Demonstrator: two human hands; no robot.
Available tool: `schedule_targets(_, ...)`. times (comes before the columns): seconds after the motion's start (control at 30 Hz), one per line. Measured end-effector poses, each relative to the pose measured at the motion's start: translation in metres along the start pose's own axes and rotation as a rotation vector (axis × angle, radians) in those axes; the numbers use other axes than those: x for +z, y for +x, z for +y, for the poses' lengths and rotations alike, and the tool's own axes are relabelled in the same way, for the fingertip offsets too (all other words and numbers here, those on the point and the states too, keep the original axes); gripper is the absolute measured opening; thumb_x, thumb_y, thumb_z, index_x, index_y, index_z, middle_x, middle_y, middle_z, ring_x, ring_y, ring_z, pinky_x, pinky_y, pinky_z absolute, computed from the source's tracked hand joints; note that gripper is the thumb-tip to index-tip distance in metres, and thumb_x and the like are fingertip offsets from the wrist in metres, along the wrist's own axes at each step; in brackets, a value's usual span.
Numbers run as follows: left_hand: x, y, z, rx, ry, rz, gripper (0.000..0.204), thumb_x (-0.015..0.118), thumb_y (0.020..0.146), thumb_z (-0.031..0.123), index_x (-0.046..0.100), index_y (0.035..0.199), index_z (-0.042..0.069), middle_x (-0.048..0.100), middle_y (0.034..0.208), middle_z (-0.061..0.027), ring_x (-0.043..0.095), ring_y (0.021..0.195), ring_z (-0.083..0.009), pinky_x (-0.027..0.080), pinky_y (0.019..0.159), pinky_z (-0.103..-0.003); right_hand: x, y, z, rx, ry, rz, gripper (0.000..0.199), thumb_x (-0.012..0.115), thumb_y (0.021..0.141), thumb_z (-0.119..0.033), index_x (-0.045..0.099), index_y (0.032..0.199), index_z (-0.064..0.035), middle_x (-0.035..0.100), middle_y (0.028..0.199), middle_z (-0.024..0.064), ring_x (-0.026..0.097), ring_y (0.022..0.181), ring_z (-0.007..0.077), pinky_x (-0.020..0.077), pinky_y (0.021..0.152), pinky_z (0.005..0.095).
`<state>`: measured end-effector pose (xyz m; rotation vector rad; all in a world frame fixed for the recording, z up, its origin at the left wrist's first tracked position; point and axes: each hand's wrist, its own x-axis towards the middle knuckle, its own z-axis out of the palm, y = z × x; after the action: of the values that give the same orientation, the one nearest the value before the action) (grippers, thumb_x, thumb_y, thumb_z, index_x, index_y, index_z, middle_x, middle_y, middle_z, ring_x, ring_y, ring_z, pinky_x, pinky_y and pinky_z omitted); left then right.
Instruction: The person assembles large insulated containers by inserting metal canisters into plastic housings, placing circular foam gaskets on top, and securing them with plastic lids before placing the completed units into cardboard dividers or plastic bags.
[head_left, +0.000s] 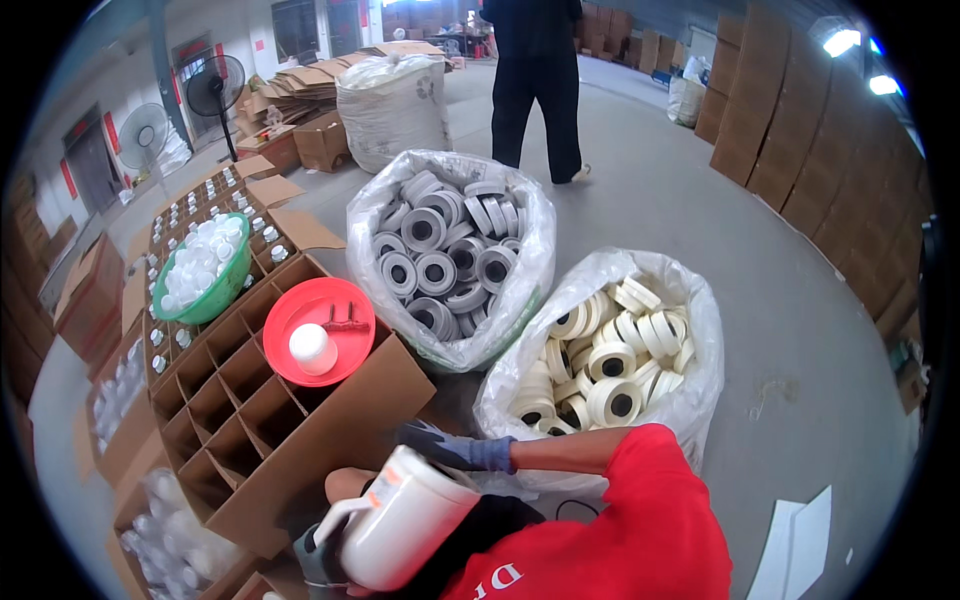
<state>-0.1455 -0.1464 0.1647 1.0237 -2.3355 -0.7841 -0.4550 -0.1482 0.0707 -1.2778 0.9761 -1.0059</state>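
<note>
Hands (400, 490) gripping white jug (405, 520), beside divided carton's edge (330, 440)

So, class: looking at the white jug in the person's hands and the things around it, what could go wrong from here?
1. The white jug lies tilted on the lap, the left hand at its handle, the right hand near its mouth; contents might spill.
2. The red dish overhangs the divided carton; a knock might tip it.
3. The sack of cream rings crowds the right arm.
</note>
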Motion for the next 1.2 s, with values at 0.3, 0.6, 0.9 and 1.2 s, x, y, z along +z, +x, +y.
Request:
schedule_targets(0.3, -0.002, 0.035, 0.042, 0.316, 0.100, 0.250, 0.027, 0.064, 0.071, 0.007, 0.070, 0.097, 0.003, 0.070, 0.097, -0.0151, 0.066, 0.093, -0.0332, 0.047, 0.095, -0.043, -0.014, -0.003, 0.016, 0.382, 1.020, -0.148, 0.051, 0.047, 0.098, -0.043, 0.056, 0.126, -0.0015, 0.063, 0.117, 0.0115, 0.060, 0.106, 0.0239, 0.0448, 0.099, 0.0350)
schedule_targets(0.6, 0.026, -0.007, 0.024, -0.103, -0.242, 0.491, 0.030, 0.065, 0.071, 0.009, 0.071, 0.101, 0.008, 0.070, 0.102, -0.0103, 0.065, 0.097, -0.0288, 0.047, 0.095, -0.042, 0.004, 0.014, -0.023, 0.297, 0.608, 0.078, 0.054, 0.046, 0.098, -0.048, 0.051, 0.132, -0.0060, 0.058, 0.124, 0.0065, 0.053, 0.115, 0.0172, 0.0387, 0.103, 0.0309)
schedule_targets(0.9, 0.020, -0.055, -0.010, -0.552, -0.744, 0.254, 0.042, 0.065, 0.081, 0.008, 0.058, 0.122, -0.003, 0.068, 0.109, -0.0115, 0.062, 0.102, -0.0160, 0.049, 0.091, -0.032, -0.012, 0.056, -0.010, -0.202, -0.521, -0.428, 0.048, 0.042, 0.101, -0.031, 0.041, 0.141, -0.0030, 0.039, 0.147, 0.0153, 0.042, 0.130, 0.0299, 0.0309, 0.109, 0.0352)
schedule_targets(1.2, 0.043, -0.057, -0.059, -0.306, -0.508, 0.056, 0.051, 0.066, 0.077, 0.013, 0.056, 0.126, 0.000, 0.067, 0.112, -0.0183, 0.066, 0.099, -0.0257, 0.050, 0.085, -0.033, 0.085, 0.048, -0.103, -0.426, -0.554, -0.659, 0.065, 0.058, 0.087, -0.042, 0.039, 0.144, -0.0159, 0.035, 0.147, 0.0166, 0.031, 0.134, 0.0371, 0.0243, 0.109, 0.0515)
